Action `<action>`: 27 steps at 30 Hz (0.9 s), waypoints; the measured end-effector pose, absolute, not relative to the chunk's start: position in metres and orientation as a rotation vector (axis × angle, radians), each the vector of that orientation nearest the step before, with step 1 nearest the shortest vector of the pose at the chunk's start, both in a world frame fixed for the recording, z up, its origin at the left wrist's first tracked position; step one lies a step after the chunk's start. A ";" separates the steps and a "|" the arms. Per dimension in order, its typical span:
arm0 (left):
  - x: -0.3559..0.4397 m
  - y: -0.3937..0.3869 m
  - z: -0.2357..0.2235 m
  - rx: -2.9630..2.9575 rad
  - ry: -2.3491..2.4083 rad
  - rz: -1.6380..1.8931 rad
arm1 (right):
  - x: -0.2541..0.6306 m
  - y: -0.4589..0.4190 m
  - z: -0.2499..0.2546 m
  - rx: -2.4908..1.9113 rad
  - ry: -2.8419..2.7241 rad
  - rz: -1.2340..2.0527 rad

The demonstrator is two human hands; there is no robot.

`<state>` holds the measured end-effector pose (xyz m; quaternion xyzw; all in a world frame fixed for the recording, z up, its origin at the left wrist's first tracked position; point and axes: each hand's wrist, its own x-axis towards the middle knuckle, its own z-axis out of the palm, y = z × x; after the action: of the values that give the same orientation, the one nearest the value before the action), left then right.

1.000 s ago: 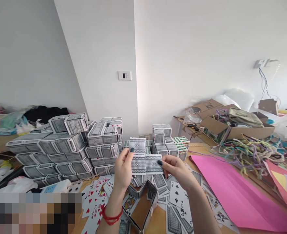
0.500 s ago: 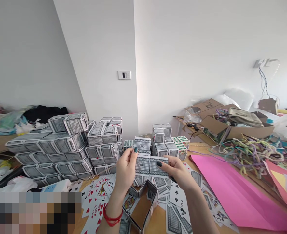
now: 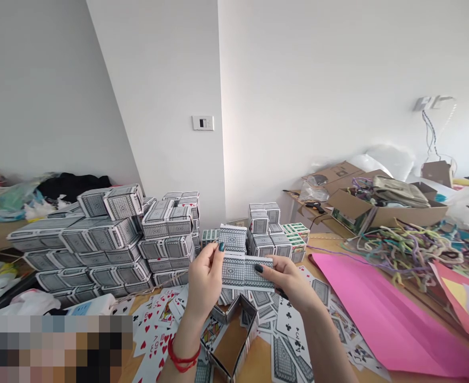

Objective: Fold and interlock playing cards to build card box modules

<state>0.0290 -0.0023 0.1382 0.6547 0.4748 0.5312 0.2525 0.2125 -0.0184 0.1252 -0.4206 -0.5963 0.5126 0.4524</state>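
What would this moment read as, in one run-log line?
left hand: holds card piece, left side | right hand: holds its right end | below: open card frame, loose cards | behind: stacked card blocks

"What's along the left of the frame?"
"Stacked playing-card blocks [image 3: 102,234]; loose playing cards [image 3: 151,335] before them, bottom centre."
"Middle?"
"Folded playing cards [image 3: 233,271], between left hand [image 3: 206,276] and right hand [image 3: 294,282]."
"Right?"
"Yarn [image 3: 402,260] before a cardboard box [image 3: 405,217]."
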 end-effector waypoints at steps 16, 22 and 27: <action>0.016 0.003 0.145 1.568 1.247 1.453 | 0.264 -0.005 0.094 -1.559 -1.629 0.998; 0.018 0.004 0.145 1.628 1.257 1.459 | 0.276 0.012 0.039 -2.334 -1.619 0.803; 0.019 0.004 0.142 1.640 1.259 1.447 | 0.266 0.024 0.020 -2.451 -1.589 0.766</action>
<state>0.0188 0.0043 0.1421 0.6191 0.4752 0.5463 0.3041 0.2661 0.0240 0.0198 -0.8102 -0.5252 0.2530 0.0607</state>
